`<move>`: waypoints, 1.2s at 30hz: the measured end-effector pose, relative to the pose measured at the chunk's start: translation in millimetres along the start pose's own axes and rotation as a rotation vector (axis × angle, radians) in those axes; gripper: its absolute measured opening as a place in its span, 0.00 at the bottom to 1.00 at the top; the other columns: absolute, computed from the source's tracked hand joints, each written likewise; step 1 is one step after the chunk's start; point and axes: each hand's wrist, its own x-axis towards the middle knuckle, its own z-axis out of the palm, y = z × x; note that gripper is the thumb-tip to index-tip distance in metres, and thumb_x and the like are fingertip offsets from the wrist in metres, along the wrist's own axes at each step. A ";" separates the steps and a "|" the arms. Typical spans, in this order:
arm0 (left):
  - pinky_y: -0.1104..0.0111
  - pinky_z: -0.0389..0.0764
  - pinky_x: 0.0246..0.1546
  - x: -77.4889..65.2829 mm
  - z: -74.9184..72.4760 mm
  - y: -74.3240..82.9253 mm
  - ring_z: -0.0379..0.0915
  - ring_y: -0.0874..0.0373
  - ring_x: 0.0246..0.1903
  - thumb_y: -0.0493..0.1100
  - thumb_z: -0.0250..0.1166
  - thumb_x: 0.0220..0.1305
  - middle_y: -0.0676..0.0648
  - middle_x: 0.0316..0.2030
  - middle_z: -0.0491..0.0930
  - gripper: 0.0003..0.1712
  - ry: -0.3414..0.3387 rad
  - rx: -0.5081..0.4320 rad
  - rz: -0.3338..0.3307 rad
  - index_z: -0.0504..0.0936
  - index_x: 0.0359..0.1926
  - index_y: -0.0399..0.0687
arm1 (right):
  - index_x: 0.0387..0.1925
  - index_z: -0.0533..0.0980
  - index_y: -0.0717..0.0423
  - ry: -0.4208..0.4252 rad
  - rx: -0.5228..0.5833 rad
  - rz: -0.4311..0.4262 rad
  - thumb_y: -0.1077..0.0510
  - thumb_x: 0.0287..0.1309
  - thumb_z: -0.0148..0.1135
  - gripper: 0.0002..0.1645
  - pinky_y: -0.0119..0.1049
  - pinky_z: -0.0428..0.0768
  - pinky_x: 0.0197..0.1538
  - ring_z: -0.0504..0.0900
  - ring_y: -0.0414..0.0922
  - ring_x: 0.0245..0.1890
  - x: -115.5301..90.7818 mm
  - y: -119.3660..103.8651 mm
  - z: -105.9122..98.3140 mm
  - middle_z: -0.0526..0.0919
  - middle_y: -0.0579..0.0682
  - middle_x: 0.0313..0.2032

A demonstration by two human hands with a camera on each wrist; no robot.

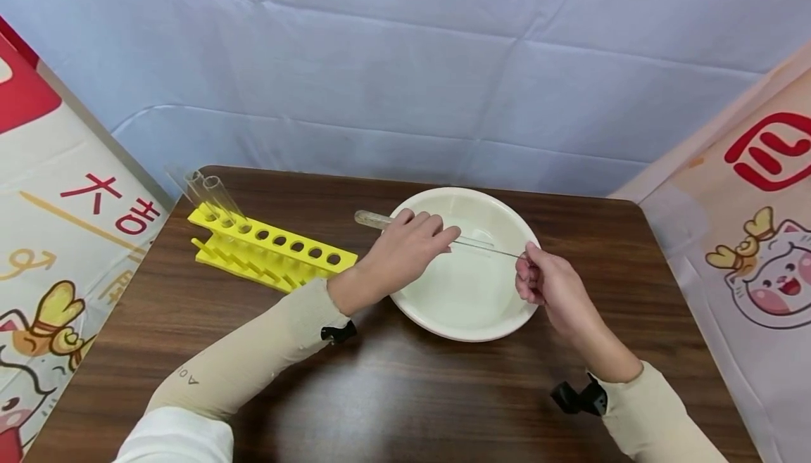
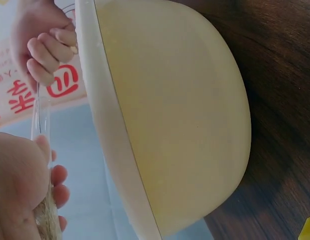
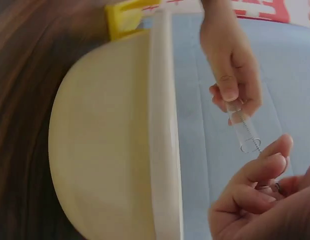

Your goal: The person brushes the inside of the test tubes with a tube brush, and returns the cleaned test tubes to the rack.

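Over the basin (image 1: 462,297), right of centre in the head view, a glass tube (image 1: 372,219) lies slantwise in the left hand (image 1: 412,245), closed end to the left, mouth to the right. That hand's fingers curl round the tube, probably to keep it steady against the brush (image 2: 44,220) inside. The right hand (image 1: 557,287) pinches the brush's wire (image 1: 503,250) between thumb and fingers, nearly in line with the tube, presumably so it can slide or twist without knocking the glass. Keeping both above the basin would likely catch any drips. At the left of the frame a yellow rack (image 1: 287,248) stands beside the left forearm, what look like three tubes (image 1: 222,195) leaning at its far end, out of the way.

The left palm hides the tube's middle; bristles show in the left wrist view, cut off by its lower edge. The wire's outer end is lost among the right fingers. The leftmost racked tube is faint, and whether the basin holds water is hard to tell.
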 end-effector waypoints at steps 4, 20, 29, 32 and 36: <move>0.65 0.67 0.39 0.2 0.3 -0.8 0.72 0.55 0.35 0.48 0.59 0.77 0.49 0.35 0.75 0.10 0.022 0.007 0.007 0.76 0.53 0.52 | 0.24 0.61 0.52 -0.193 0.257 0.069 0.54 0.82 0.31 0.25 0.40 0.45 0.25 0.55 0.41 0.17 2.6 2.7 -6.4 0.61 0.44 0.17; 0.67 0.69 0.36 -0.9 2.2 -3.1 0.74 0.55 0.34 0.49 0.60 0.76 0.50 0.34 0.75 0.09 0.058 0.071 0.049 0.76 0.51 0.53 | 0.27 0.64 0.56 -0.228 0.237 0.077 0.61 0.80 0.30 0.22 0.37 0.44 0.24 0.47 0.43 0.19 -0.8 3.3 -12.1 0.53 0.46 0.19; 0.69 0.67 0.35 2.1 1.5 -1.0 0.73 0.56 0.32 0.48 0.63 0.74 0.51 0.32 0.74 0.09 0.086 0.095 0.086 0.76 0.51 0.56 | 0.31 0.68 0.57 -0.273 0.147 -0.038 0.61 0.81 0.36 0.20 0.40 0.44 0.23 0.49 0.48 0.21 -5.8 5.9 -27.5 0.59 0.47 0.21; 0.69 0.68 0.35 3.2 2.3 -1.0 0.73 0.56 0.32 0.48 0.63 0.74 0.51 0.32 0.74 0.09 0.082 0.085 0.083 0.77 0.51 0.56 | 0.31 0.69 0.57 -0.279 0.139 -0.059 0.62 0.81 0.35 0.20 0.41 0.43 0.23 0.49 0.48 0.21 -5.5 6.9 -30.6 0.60 0.46 0.21; 0.68 0.68 0.36 3.8 2.9 -1.5 0.74 0.56 0.32 0.48 0.61 0.76 0.51 0.32 0.75 0.09 0.064 0.074 0.081 0.76 0.52 0.55 | 0.31 0.71 0.57 -0.263 0.107 -0.078 0.63 0.80 0.36 0.20 0.42 0.42 0.22 0.51 0.48 0.20 -6.1 8.1 -33.3 0.66 0.44 0.22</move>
